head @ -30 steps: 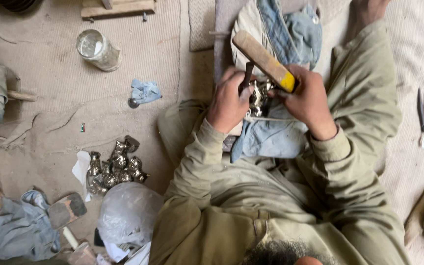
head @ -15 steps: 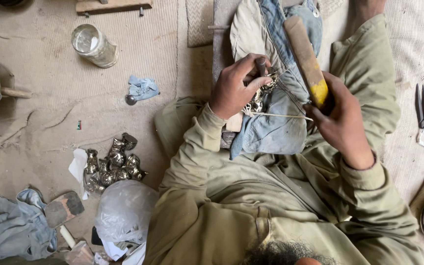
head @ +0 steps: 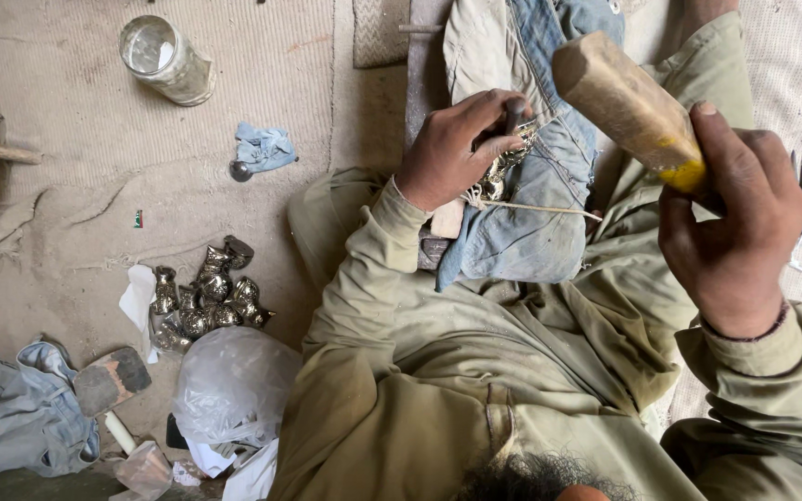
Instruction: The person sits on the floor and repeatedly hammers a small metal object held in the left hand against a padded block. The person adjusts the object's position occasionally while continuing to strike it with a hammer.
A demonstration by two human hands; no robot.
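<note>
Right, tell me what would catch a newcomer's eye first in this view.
First, the raised wooden mallet at upper right, gripped by the right hand near its yellow-marked end. Next, the left hand at top centre, holding a dark punch against a shiny metal piece on blue denim cloth. Then the pile of silvery metal pieces on the mat at lower left, beside a plastic bag.
</note>
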